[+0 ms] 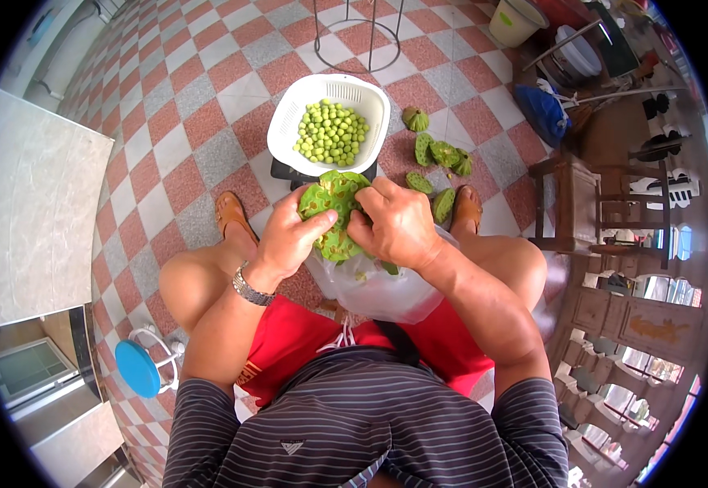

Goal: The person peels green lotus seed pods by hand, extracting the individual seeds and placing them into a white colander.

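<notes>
One lotus pod [340,198] in left hand [285,236]

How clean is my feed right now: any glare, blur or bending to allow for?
Head view: the pod, left hand and right hand look evenly lit and clear; head view, floor tile lines bow toward the black rim; head view, bright light washes out patches near the right edge, where fine detail is hard to read.

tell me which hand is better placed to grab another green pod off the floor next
Probably the right hand: the floor pods lie on its side, nearer to it. The left hand grips the held pod by its left edge. The right is busy at that pod too, though.
</notes>
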`<state>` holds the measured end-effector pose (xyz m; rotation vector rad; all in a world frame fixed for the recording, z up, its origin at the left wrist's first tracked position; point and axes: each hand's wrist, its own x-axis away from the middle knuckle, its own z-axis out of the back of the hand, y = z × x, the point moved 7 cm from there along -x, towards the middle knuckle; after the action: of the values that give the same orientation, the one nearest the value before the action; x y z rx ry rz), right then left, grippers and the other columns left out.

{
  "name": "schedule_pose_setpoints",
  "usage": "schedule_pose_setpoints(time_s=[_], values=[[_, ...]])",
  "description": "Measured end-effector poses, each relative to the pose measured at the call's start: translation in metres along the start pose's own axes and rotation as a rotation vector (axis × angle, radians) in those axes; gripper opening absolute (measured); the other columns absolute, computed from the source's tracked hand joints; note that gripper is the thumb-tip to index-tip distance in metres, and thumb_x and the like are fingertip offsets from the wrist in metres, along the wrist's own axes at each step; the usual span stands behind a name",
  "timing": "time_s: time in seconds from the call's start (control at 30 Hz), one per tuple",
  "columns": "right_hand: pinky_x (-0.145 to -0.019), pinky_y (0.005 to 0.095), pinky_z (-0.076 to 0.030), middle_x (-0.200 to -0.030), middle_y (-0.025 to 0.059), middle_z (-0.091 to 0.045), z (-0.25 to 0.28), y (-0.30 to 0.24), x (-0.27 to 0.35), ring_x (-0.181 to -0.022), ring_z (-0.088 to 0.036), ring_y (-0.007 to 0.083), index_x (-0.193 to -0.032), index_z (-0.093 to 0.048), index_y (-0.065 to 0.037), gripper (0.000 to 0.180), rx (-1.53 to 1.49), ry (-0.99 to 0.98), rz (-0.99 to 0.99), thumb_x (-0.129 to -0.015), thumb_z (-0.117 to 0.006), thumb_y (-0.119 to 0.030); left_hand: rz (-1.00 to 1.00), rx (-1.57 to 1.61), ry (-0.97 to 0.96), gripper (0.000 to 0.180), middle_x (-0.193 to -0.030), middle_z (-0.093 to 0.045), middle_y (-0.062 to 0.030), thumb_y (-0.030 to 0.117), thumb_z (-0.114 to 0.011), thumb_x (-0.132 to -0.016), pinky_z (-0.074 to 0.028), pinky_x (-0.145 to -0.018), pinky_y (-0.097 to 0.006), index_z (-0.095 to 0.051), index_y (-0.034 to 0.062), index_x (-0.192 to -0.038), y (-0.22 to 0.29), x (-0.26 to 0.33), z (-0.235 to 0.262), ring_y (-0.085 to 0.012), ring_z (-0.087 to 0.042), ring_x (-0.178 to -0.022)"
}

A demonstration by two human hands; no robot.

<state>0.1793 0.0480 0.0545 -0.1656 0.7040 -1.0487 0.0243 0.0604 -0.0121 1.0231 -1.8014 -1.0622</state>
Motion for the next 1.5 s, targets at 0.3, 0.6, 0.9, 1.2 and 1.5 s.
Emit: schedule_pose_setpoints(time_s=[0.3, 0.6, 0.9, 1.2, 1.5], values=[[-0.05, 0.0443, -0.051, -0.071, 0.0118, -0.055, 0.001, -0.003, -0.003, -0.055, -0.059, 0.034, -0.073, -0.055, -0.006, 0.016, -0.016, 0.022, -0.011, -0.071, -0.07, -0.011, -0.002, -0.018, -0.036, 0.038, -0.115, -0.066, -0.0078, 0.005, -0.063, -0.093, -0.052, -0.088, -0.028, -0.055, -0.005, -0.129, 0.003, -0.001, -0.001, -0.0118, -0.062, -0.1], [-0.052, 0.0426, -0.051, -0.069, 0.0115, -0.056, 0.003, 0.001, -0.003, -0.058, -0.06, 0.0329, -0.074, -0.058, -0.006, 0.011, -0.088, 0.039, -0.014, -0.07, -0.069, -0.007, 0.001, -0.025, -0.03, 0.039, -0.115, -0.065, -0.008, 0.003, -0.061, -0.093, -0.052, -0.088, -0.028, -0.054, -0.0054, -0.13, 0.005, 0.002, -0.001, -0.0119, -0.063, -0.1], [-0.063, 0.0326, -0.05, -0.076, 0.0114, -0.061, -0.003, 0.025, 0.003, -0.068, -0.062, 0.0179, -0.092, -0.067, 0.002, 0.014, -0.837, -0.226, -0.376, -0.083, -0.065, -0.009, 0.178, 0.307, -0.212, 0.044, -0.125, -0.063, -0.0104, 0.003, -0.063, -0.095, -0.051, -0.097, -0.034, -0.05, -0.0047, -0.136, 0.011, 0.005, -0.011, -0.0181, -0.063, -0.113], [-0.069, 0.0412, -0.055, -0.083, 0.0164, -0.067, -0.002, 0.036, 0.005, -0.073, -0.068, 0.0331, -0.097, -0.072, -0.004, 0.021, -0.397, -0.258, -0.543, -0.079, -0.072, -0.015, 0.154, 0.248, -0.166, 0.044, -0.123, -0.064, -0.0103, 0.001, -0.064, -0.093, -0.052, -0.096, -0.033, -0.051, -0.0057, -0.135, 0.0, 0.001, -0.012, -0.0172, -0.064, -0.11], [-0.069, 0.0394, -0.055, -0.09, 0.0147, -0.067, 0.005, 0.022, 0.002, -0.077, -0.068, 0.0322, -0.096, -0.072, -0.005, 0.018, -0.305, -0.027, -0.293, -0.082, -0.075, -0.015, 0.006, 0.042, 0.036, 0.042, -0.119, -0.065, -0.0093, 0.001, -0.066, -0.093, -0.052, -0.093, -0.03, -0.052, -0.0062, -0.132, 0.001, -0.004, 0.001, -0.0136, -0.063, -0.105]])
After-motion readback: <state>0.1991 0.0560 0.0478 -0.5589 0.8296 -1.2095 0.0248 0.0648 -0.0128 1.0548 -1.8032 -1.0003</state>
